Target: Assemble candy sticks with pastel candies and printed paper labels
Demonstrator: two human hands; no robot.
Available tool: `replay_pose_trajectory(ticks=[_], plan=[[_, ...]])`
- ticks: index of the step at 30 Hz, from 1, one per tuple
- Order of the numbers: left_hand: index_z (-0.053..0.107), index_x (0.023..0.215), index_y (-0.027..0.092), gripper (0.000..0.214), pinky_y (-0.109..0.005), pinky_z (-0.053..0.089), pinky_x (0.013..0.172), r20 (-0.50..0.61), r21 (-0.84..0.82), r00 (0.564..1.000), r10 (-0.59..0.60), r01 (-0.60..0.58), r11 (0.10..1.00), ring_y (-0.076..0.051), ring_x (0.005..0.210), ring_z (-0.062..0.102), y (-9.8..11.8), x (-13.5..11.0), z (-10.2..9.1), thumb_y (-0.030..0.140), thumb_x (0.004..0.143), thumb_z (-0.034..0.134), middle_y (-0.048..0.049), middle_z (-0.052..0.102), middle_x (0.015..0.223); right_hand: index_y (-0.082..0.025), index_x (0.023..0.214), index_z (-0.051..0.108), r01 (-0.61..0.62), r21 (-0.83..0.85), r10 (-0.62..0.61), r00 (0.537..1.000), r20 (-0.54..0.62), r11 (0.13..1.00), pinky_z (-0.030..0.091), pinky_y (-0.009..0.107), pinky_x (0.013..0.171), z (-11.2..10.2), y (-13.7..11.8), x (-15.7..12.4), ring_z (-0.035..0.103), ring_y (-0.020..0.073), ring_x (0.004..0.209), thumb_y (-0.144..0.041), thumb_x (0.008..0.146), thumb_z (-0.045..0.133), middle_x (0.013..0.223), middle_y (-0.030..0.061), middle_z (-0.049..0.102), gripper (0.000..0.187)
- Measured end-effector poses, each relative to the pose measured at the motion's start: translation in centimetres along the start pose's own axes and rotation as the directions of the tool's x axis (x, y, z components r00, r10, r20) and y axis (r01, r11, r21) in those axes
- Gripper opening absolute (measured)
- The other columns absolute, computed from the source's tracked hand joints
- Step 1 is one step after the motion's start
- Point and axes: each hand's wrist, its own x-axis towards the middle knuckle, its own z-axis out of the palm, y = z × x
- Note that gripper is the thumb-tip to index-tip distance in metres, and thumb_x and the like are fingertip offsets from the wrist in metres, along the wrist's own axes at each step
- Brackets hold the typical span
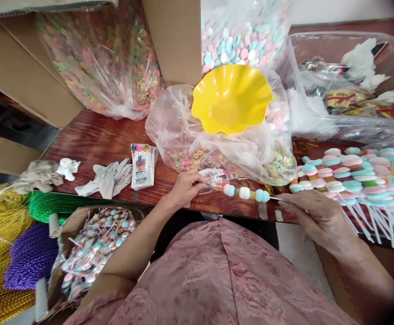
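Note:
My right hand (321,214) pinches the white stick of a candy skewer (245,193), threaded with pink, white and blue candies with orange and green pieces between them. The skewer lies level, its tip pointing left. My left hand (187,187) has its thumb and fingers closed on the left end of a printed clear wrapper (217,177), beside the skewer's tip. Left of that hand stands a stack of printed wrappers (143,166). Several finished-looking candy skewers (349,174) lie piled at the right, white sticks toward me.
A yellow wavy bowl (231,100) rests on a plastic bag of candy rings (197,153). Bigger candy bags (105,58) stand behind. At the right is a clear bin (295,67). Gloves (110,178) lie left. Below sits a box of wrapped skewers (95,248) near coloured cords (30,253).

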Motion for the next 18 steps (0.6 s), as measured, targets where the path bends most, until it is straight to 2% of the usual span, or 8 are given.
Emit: replay_pose_trajectory(ticks=[4,8,14,18], plan=[[0.071,0.073,0.015,0.014,-0.024,0.046,0.066,0.002,0.021,0.997,0.071,-0.071,0.997,-0.012,0.069,0.06,-0.2,-0.2,0.1,0.023,0.085,0.069,-0.0027,0.066,0.071,-0.025,0.106,0.069,-0.021,-0.04,0.022,1.0,0.021,0.999,0.05,0.035,0.073,0.9,0.0,0.2,0.068,0.0204,0.081,-0.023,0.093,0.057,0.093,0.0043,0.074,0.018],[0.073,0.078,0.017,0.016,-0.026,0.048,0.071,0.031,0.111,0.989,0.147,-0.149,0.983,-0.014,0.075,0.061,-0.7,-0.7,0.3,0.023,0.089,0.063,-0.0047,0.067,0.076,-0.028,0.103,0.07,-0.058,-0.039,0.058,0.998,-0.004,0.998,0.053,0.037,0.069,0.9,-0.7,0.9,0.07,0.0229,0.081,-0.029,0.094,0.056,0.091,0.0026,0.075,0.017],[0.074,0.081,0.018,0.019,-0.025,0.05,0.07,0.042,0.132,0.98,0.195,-0.199,0.971,-0.013,0.076,0.061,-1.4,-0.9,0.3,0.027,0.091,0.061,-0.005,0.066,0.078,-0.028,0.098,0.071,-0.091,0.046,0.09,0.996,0.017,0.995,0.054,0.031,0.059,0.2,-1.1,1.4,0.07,0.0187,0.068,-0.03,0.095,0.055,0.085,-0.0008,0.076,0.017],[0.074,0.081,0.017,0.018,-0.024,0.049,0.069,0.023,0.1,0.981,0.191,-0.193,0.976,-0.013,0.075,0.062,-1.4,-0.9,0.1,0.027,0.09,0.063,-0.0048,0.066,0.079,-0.026,0.1,0.069,-0.041,-0.015,0.041,0.999,0.023,0.999,0.052,0.031,0.063,0.2,-0.8,1.0,0.07,0.0177,0.073,-0.027,0.095,0.054,0.087,0.0001,0.075,0.016]])
